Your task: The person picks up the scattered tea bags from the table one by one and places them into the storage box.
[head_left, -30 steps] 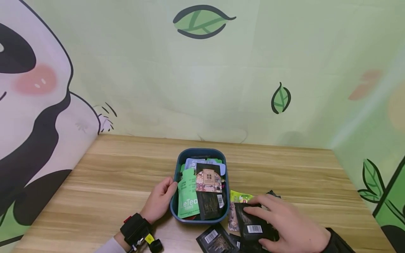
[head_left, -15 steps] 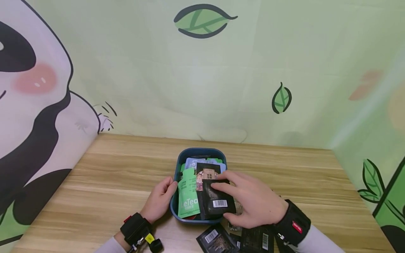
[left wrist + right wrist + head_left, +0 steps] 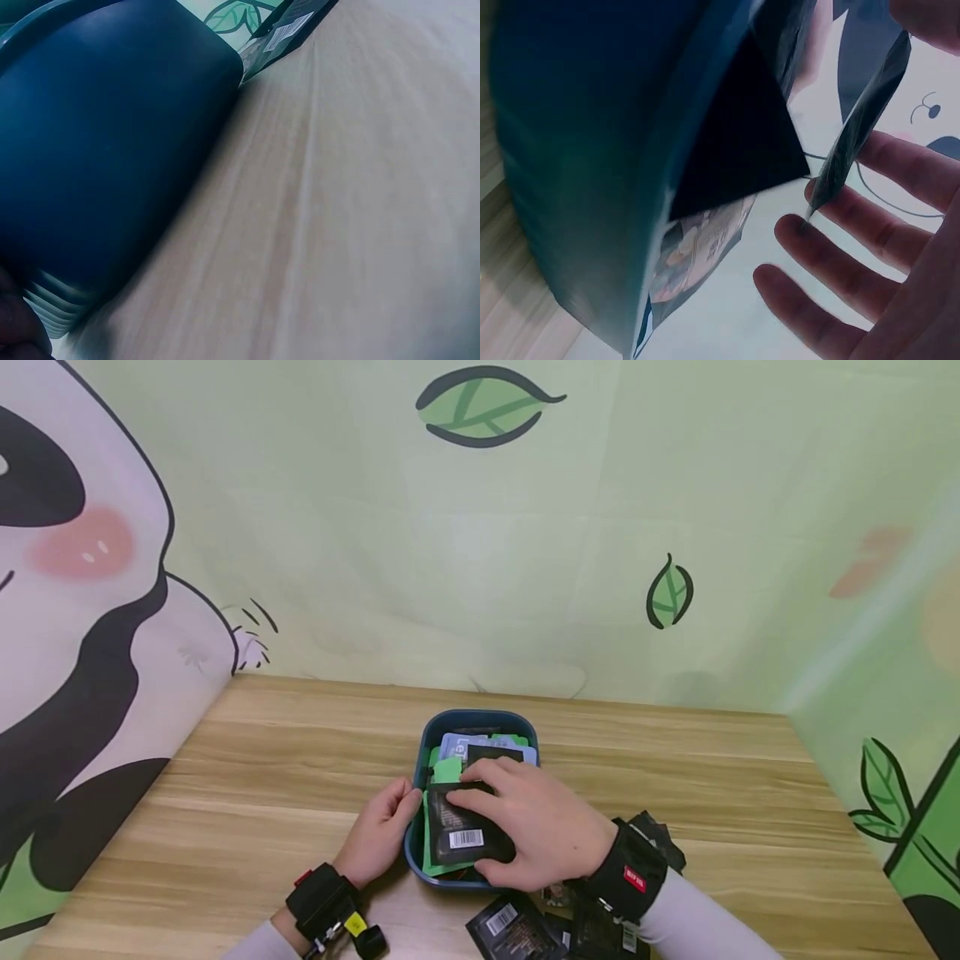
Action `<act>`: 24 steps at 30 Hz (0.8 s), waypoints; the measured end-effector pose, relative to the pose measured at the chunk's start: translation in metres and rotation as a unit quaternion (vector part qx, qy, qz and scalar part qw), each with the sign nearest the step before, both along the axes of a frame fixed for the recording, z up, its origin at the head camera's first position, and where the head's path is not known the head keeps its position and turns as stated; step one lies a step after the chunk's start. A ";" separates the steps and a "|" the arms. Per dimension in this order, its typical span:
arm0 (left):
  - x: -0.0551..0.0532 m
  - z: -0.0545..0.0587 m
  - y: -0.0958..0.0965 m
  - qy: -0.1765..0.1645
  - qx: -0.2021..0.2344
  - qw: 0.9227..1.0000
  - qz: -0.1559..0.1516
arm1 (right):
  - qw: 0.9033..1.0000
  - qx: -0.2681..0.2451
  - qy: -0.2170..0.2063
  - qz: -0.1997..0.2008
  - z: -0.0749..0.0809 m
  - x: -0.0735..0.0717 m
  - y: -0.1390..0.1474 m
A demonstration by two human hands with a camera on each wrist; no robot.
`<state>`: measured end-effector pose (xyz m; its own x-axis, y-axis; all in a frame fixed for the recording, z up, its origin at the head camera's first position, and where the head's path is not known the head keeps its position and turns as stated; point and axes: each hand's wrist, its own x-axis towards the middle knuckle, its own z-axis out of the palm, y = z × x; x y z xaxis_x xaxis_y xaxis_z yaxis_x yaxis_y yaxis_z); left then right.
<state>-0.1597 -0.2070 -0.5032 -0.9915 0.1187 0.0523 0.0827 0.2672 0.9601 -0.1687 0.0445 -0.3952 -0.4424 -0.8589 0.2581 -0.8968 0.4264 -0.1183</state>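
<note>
My right hand [image 3: 551, 835] pinches a flat black packet [image 3: 457, 814] with a white barcode label, over the blue plastic bin [image 3: 480, 714]. In the right wrist view the held packet [image 3: 862, 124] is seen edge-on between thumb and fingers, outside the bin wall [image 3: 592, 150]. Beneath it in the head view lie a green pouch [image 3: 447, 769], pale blue pouches [image 3: 472, 746] and another black packet, partly hidden by the hand. My left hand [image 3: 378, 835] grips the bin's left side, thumb at the rim; the left wrist view shows fingertips [image 3: 19, 330] against the wall [image 3: 105, 142].
On the wooden table [image 3: 300, 752], right and front of the bin, lie several dark packets [image 3: 513, 927], one group [image 3: 660, 839] partly behind my right wrist. A green wall [image 3: 480, 568] printed with leaves and a panda stands behind the table.
My right hand has lifted a black packet from the pile on the right and carried it left over the bin, now above the green pouch. The left hand has stayed at the bin's side.
</note>
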 end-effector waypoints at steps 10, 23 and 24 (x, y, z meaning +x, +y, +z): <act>0.000 -0.001 0.000 0.017 -0.013 1.000 0.005 | 0.999 0.017 -0.033 -0.030 -0.007 0.003 0.005; 0.004 0.014 0.003 -0.011 -0.022 1.000 0.004 | 0.995 0.030 -0.073 -0.062 -0.016 0.025 0.048; 0.005 0.015 0.003 -0.008 -0.023 1.000 0.000 | 0.994 0.033 -0.075 -0.065 -0.018 0.027 0.054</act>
